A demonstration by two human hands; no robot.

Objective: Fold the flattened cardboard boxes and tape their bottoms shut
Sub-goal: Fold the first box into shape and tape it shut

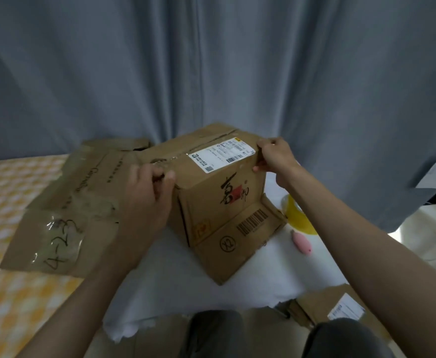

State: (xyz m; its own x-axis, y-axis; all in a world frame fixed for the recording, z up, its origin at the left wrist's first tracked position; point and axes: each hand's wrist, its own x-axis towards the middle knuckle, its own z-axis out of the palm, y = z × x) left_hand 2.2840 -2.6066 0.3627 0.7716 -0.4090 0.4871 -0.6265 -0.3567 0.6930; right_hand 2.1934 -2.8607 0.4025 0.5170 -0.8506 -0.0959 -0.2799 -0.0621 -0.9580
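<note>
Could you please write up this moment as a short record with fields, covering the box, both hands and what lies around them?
surface: white padded sheet over a yellow checked cover
box in work: brown cardboard box with a white shipping label, stood up, one flap lying out toward the camera
left hand: gripping the box's upper left corner
right hand: pinching the upper right corner
waiting stock: flattened brown cardboard marked 4-23, left of the box
tape: yellow tape roll, right of the box, partly hidden by the right forearm
other: small pink object beside the roll
</note>
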